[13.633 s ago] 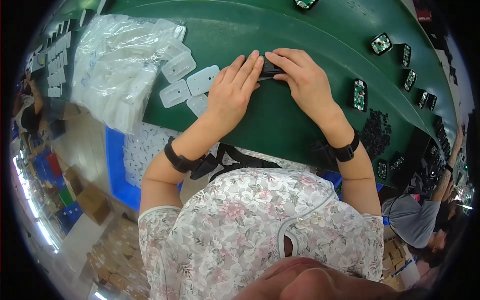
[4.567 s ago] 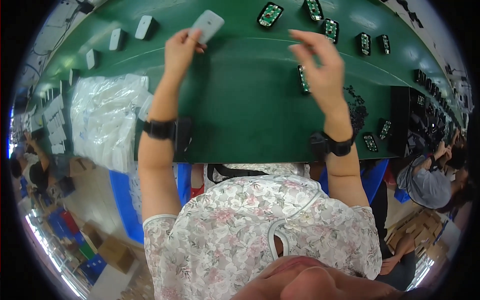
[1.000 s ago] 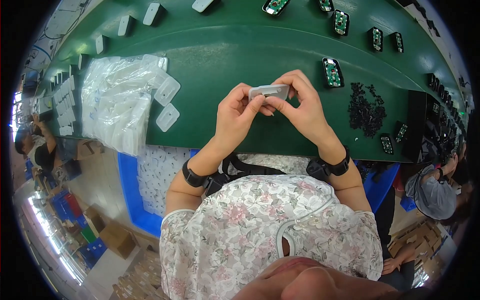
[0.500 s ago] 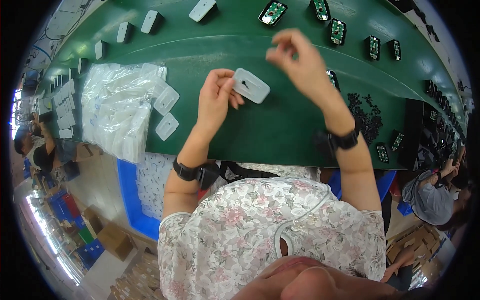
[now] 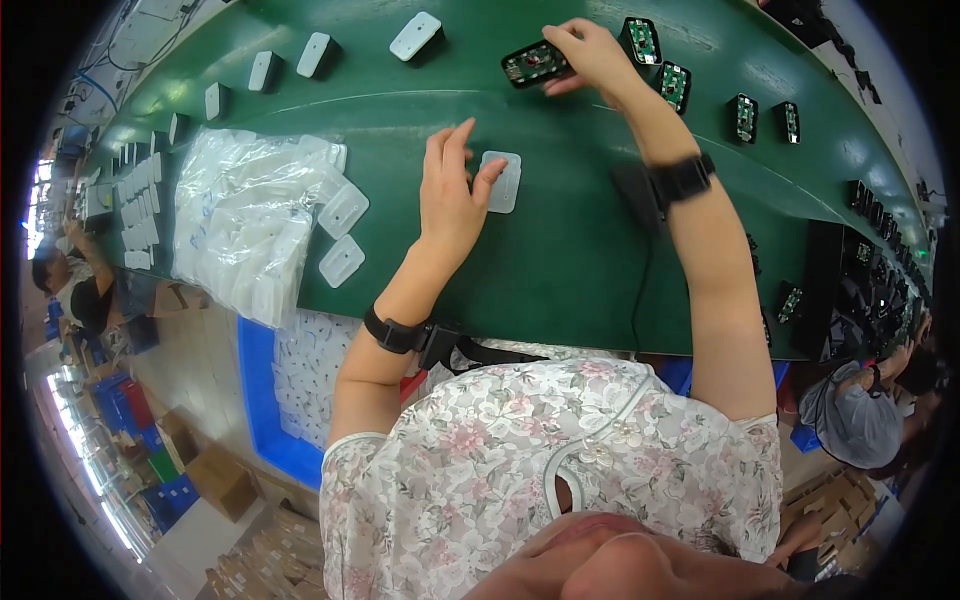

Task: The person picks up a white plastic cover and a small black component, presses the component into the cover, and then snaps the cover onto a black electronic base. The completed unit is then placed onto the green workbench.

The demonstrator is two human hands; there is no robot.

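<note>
My right hand (image 5: 592, 62) grips a black casing with a green circuit board (image 5: 530, 66) by its right end, at the far side of the table. Lower and to the left, a translucent white plastic cover (image 5: 508, 196) lies on the green tabletop. My left hand (image 5: 450, 200) is beside this cover with its fingers apart, and the thumb tip overlaps the cover's left edge. Whether the thumb touches it, I cannot tell. More black casings with circuit boards (image 5: 642, 42) stand right of my right hand.
A clear plastic bag of white covers (image 5: 235, 220) lies on the left, with two loose covers (image 5: 343, 262) beside it. White-topped casings (image 5: 416, 37) form a row at the far left. A black box (image 5: 835, 270) stands at right. Other people work at both sides.
My left hand has let go of the white cover, which now lies on the table. My right hand has moved farther away and taken hold of a black casing, which is now tilted.
</note>
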